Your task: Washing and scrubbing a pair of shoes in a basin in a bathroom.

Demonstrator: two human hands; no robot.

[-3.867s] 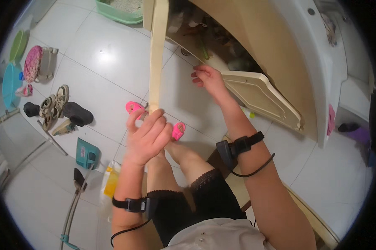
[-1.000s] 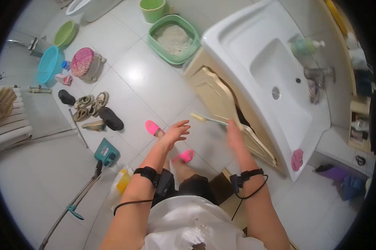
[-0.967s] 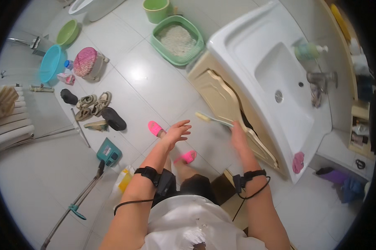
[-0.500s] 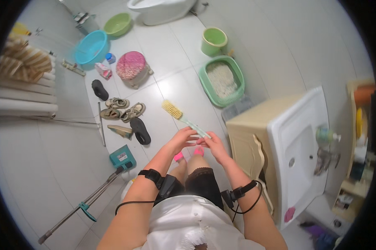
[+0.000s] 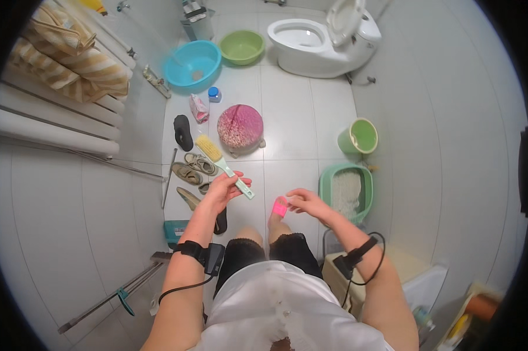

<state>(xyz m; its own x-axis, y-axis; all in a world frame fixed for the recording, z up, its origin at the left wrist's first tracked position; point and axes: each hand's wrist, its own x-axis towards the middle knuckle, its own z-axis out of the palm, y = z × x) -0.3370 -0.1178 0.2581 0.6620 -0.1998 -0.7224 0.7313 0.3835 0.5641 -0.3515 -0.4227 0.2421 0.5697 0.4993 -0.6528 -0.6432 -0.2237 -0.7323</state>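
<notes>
A scrubbing brush (image 5: 222, 165) with yellow bristles and a pale green handle is in my left hand (image 5: 220, 192). The handle lies across the fingers under the thumb, bristle end pointing up and left, above several worn shoes (image 5: 188, 174) on the floor. My right hand (image 5: 308, 203) is empty, fingers loosely bent and apart, near my foot in a pink slipper (image 5: 280, 207). Ahead of the brush stands a round stool (image 5: 240, 127) with a pink and white mottled cover.
Far left are a blue basin (image 5: 194, 61) and a green basin (image 5: 242, 47); a toilet (image 5: 311, 55) is beyond. On the right stand a green bucket (image 5: 358, 136) and a litter tray (image 5: 328, 193). A radiator (image 5: 53, 131) lines the left wall, with a broom (image 5: 115, 295) below.
My right hand has let go of the brush and moved right. My left hand has carried it left, over the shoes. The view has turned toward the toilet and stool.
</notes>
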